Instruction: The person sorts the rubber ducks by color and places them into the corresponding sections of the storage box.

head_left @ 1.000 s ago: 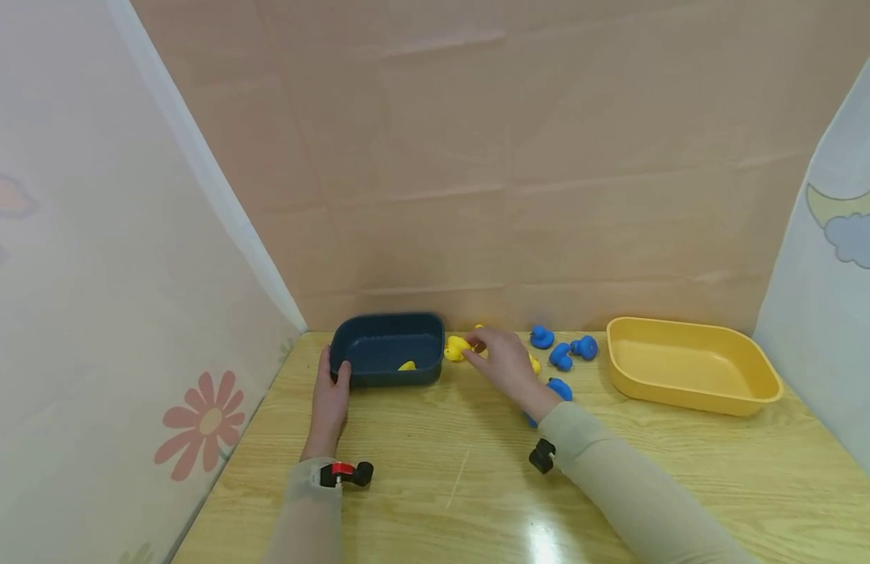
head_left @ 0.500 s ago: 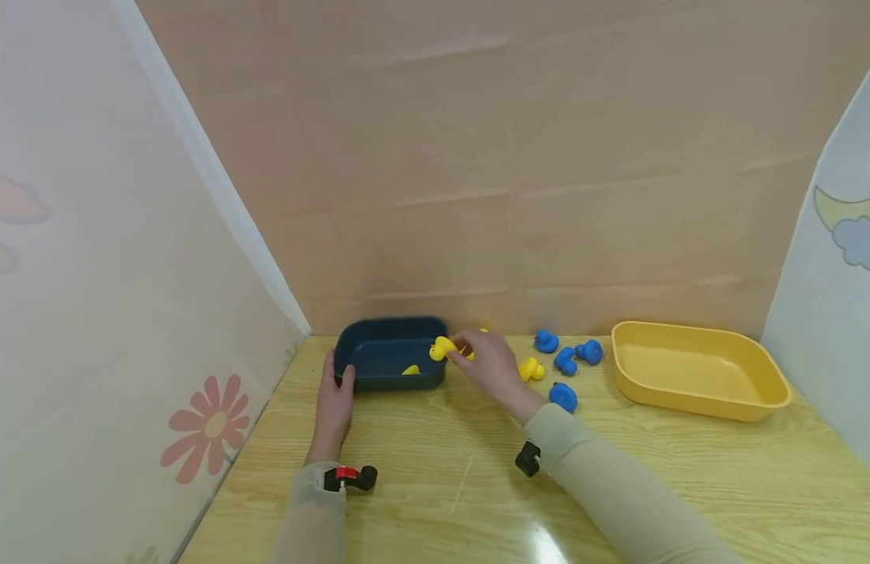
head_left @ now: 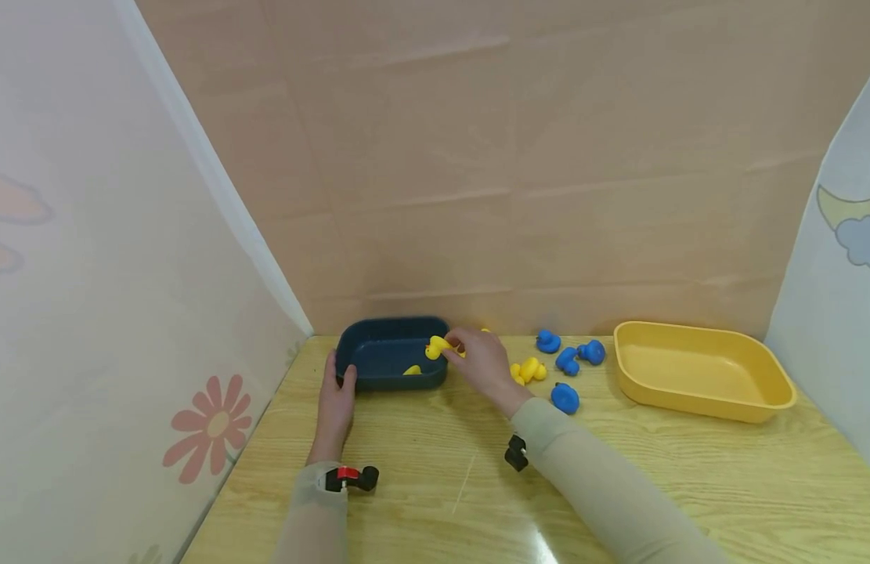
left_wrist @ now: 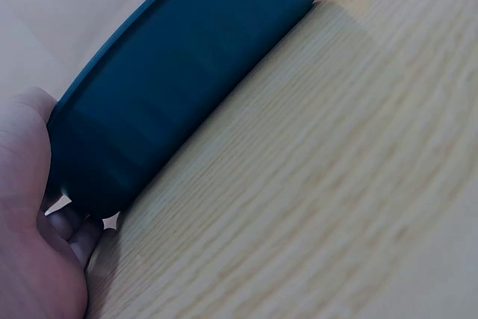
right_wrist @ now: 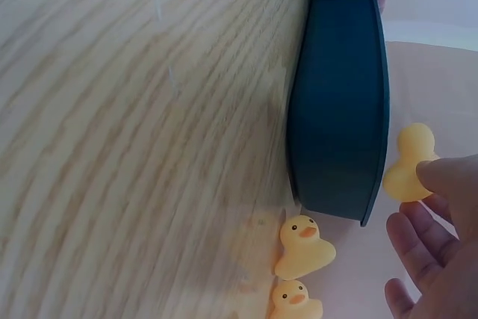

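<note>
My right hand (head_left: 480,364) pinches a yellow toy duck (head_left: 437,347) between thumb and fingers, over the right end of a dark blue tray (head_left: 388,384). The right wrist view shows this duck (right_wrist: 413,143) up past the tray's rim. Inside the tray lies another yellow duck (head_left: 413,370), partly hidden by the front wall. My left hand (head_left: 336,403) grips the tray's left end, thumb at the front; in the left wrist view its fingers curl round the end wall (left_wrist: 149,102). Right of the tray, several yellow ducks (head_left: 529,370) lie on the table, some hidden by my right hand.
Several blue ducks (head_left: 564,398) lie on the wooden table (head_left: 406,478) right of my right hand. Beyond them stands a yellow tray (head_left: 702,403) with nothing seen inside. A brown backdrop (head_left: 420,196) closes off the back, and a pale flowered panel (head_left: 124,298) the left.
My right hand has carried the yellow duck left, from beside the dark blue tray to above its right end. My left hand keeps its grip. The view has shifted slightly.
</note>
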The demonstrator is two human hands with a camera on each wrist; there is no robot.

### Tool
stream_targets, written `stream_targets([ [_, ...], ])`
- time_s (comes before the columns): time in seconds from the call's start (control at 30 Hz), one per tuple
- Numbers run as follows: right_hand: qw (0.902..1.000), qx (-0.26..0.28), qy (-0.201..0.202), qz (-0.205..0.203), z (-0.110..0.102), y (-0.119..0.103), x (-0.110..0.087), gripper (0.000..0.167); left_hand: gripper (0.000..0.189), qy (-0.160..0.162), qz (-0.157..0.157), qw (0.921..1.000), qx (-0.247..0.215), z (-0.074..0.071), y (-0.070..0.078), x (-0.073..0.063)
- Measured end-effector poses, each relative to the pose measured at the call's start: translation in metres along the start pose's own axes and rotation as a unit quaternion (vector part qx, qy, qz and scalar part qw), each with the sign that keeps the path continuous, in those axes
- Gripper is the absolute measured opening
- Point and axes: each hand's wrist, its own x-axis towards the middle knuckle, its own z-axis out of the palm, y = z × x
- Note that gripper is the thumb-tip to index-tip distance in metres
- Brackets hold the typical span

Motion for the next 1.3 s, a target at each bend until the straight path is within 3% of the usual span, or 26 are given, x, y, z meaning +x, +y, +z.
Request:
stream_targets([
  [0.27, 0.9999, -0.010, 0.007, 0.011, 0.006, 0.002, 0.002, 0.020, 0.073, 0.001, 0.004, 1.0000, 0.001, 0.002, -0.002, -0.001],
  [0.47, 0.9997, -0.018, 0.013, -0.004, 0.010, 0.004, 0.002, 0.023, 0.073, 0.003, 0.005, 1.0000, 0.001, 0.002, -0.002, 0.000],
  [0.73, 0.9999, -0.009, 0.009, 0.007, 0.005, 0.006, 0.002, 0.031, 0.072, 0.012, 0.006, 0.9999, 0.010, 0.000, 0.001, -0.001],
  [1.07, 0.9996, -0.013, 0.023, 0.010, -0.005, 0.031, 0.001, 0.040, 0.073, 0.006, 0.003, 1.0000, 0.001, 0.000, 0.004, -0.004],
  [1.3, 0.9998, -0.013, -0.001, 0.018, -0.012, 0.043, 0.003, 0.046, 0.074, 0.001, 0.005, 0.9999, -0.009, 0.001, 0.000, -0.001],
])
